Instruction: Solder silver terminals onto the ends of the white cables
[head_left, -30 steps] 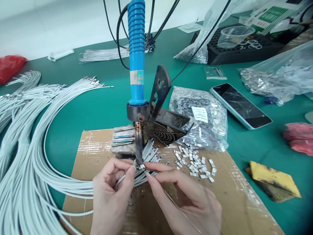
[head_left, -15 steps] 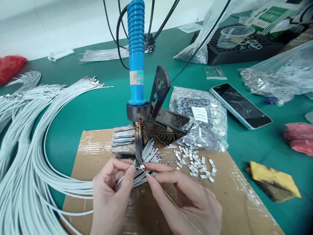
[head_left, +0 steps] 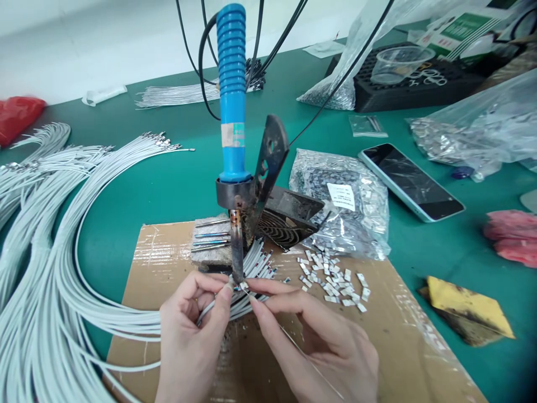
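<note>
Two bare hands meet over a cardboard sheet (head_left: 403,330) on a green table (head_left: 180,190). The left hand (head_left: 193,330) pinches a white cable (head_left: 205,311) near its end, thumb against forefinger. The right hand (head_left: 323,341) pinches a thin wire (head_left: 310,361) between thumb and forefinger. Between the fingertips, a small metal tab (head_left: 244,286) sits right at the tip of an upright blue soldering iron (head_left: 232,101); contact is too small to tell. Bundled cables (head_left: 75,252) cross the cardboard's left edge, crowding the left wrist. Loose tabs (head_left: 335,282) lie just beyond the right knuckles; bare cardboard stretches from that hand to its slanting right edge, near a yellow sponge (head_left: 470,308).
</note>
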The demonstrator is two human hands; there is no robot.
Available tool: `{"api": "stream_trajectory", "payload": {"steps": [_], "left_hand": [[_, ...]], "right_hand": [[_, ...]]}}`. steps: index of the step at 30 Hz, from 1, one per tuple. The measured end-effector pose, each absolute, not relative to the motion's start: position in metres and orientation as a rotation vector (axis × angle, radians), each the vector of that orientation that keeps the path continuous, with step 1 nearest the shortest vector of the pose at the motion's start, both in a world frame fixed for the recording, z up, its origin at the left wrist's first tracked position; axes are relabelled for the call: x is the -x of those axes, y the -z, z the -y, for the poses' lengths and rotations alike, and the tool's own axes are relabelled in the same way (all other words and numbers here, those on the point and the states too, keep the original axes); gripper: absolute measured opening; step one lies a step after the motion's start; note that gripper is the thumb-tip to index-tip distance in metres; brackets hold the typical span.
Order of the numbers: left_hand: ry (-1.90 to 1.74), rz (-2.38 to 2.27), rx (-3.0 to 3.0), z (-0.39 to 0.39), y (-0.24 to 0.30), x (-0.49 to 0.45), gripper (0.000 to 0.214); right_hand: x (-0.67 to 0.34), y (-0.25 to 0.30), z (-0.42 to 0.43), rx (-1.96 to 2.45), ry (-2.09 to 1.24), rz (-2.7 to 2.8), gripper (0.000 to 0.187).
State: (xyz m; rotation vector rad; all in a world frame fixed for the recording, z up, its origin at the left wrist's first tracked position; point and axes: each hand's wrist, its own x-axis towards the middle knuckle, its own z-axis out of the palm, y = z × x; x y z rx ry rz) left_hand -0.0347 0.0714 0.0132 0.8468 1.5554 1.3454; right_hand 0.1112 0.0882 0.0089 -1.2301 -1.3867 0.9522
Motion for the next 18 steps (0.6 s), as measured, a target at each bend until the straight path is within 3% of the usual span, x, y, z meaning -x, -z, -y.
{"api": "stream_trajectory", "payload": {"steps": [18], "left_hand": [[-1.379, -1.555, -0.849, -0.073, -0.013, 0.034, 0.016]], "right_hand": [[-0.111, -0.004, -0.087, 1.188, -0.93, 1.4, 0.014]]}}
